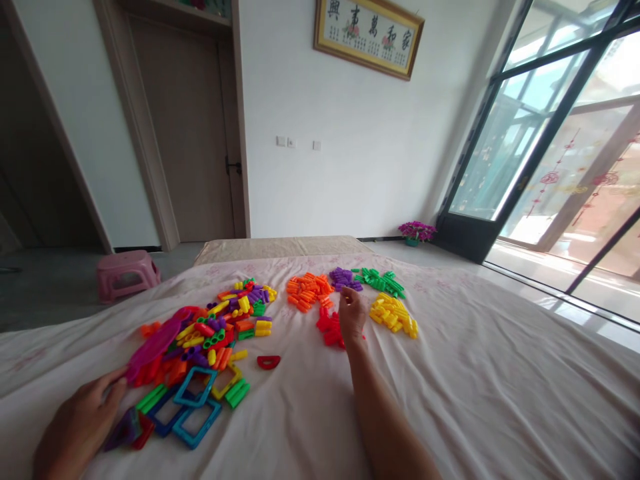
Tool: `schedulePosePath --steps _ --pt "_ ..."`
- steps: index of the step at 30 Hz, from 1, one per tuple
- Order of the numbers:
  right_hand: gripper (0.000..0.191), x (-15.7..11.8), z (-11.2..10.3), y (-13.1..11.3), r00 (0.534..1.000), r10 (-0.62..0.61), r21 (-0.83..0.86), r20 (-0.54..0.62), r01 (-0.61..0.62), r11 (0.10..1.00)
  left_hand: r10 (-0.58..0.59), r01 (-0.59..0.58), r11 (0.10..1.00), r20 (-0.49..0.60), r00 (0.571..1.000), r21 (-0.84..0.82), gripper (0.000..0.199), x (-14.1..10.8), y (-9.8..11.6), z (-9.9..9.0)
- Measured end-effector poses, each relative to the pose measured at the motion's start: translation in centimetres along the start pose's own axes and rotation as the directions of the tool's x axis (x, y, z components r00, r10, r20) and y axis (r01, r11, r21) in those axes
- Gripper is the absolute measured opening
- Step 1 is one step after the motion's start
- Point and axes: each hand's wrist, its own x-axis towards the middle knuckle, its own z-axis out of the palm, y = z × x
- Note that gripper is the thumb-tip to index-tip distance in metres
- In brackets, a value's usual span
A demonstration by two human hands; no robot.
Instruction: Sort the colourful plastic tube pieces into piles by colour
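My left hand (80,420), at the lower left, pinches the near end of a flat magenta plastic piece (163,341) between thumb and fingers. That piece lies tilted along the left side of a mixed heap of coloured plastic tube blocks (215,327). My right hand (353,312) is stretched out over the sorted piles, its fingers curled together; whether a block is in them I cannot make out. Around it are piles of red blocks (329,328), orange blocks (309,291), purple blocks (345,279), green blocks (383,282) and yellow blocks (393,315). My wrist partly hides the red pile.
Blue square frames (197,427), a yellow frame and a red half-round piece (269,362) lie near the mixed heap. A wrinkled pale cloth (475,373) covers the surface. Beyond it stand a pink stool (127,273) and a pot of magenta flowers (417,231).
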Motion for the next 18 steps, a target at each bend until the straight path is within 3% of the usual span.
schedulePosePath --steps 2,4,8,10,12,15,18 --pt "0.028 -2.0 1.8 -2.0 0.983 -0.105 0.023 0.152 0.103 0.994 -0.045 0.045 0.999 0.013 0.999 0.018 0.054 -0.4 1.2 -0.7" --pt "0.027 -4.4 3.2 -3.9 0.919 -0.199 0.054 0.339 0.193 0.980 -0.050 0.049 0.999 0.036 0.998 0.010 0.055 -0.7 2.0 -1.2" --pt "0.038 -8.8 4.5 -7.1 0.685 -0.383 0.172 0.620 0.358 0.918 -0.006 0.006 1.000 0.002 1.000 0.013 0.053 -1.2 3.0 -1.8" --pt "0.042 -10.3 4.7 -8.3 0.588 -0.450 0.221 0.672 0.421 0.880 -0.006 0.006 1.000 -0.012 1.000 0.018 0.052 -1.5 3.5 -2.0" --pt "0.045 -11.1 4.9 -9.2 0.524 -0.487 0.250 0.699 0.459 0.852 -0.012 0.012 1.000 -0.015 1.000 0.015 0.052 -1.7 3.8 -2.2" --pt "0.050 -11.5 5.4 -9.8 0.486 -0.478 0.226 0.732 0.488 0.843 -0.009 0.010 1.000 -0.027 1.000 0.007 0.052 -1.9 4.1 -2.3" --pt "0.048 -11.5 5.9 -9.7 0.496 -0.403 0.131 0.769 0.495 0.859 -0.010 0.010 1.000 -0.031 0.999 0.012 0.053 -1.9 4.0 -2.2"
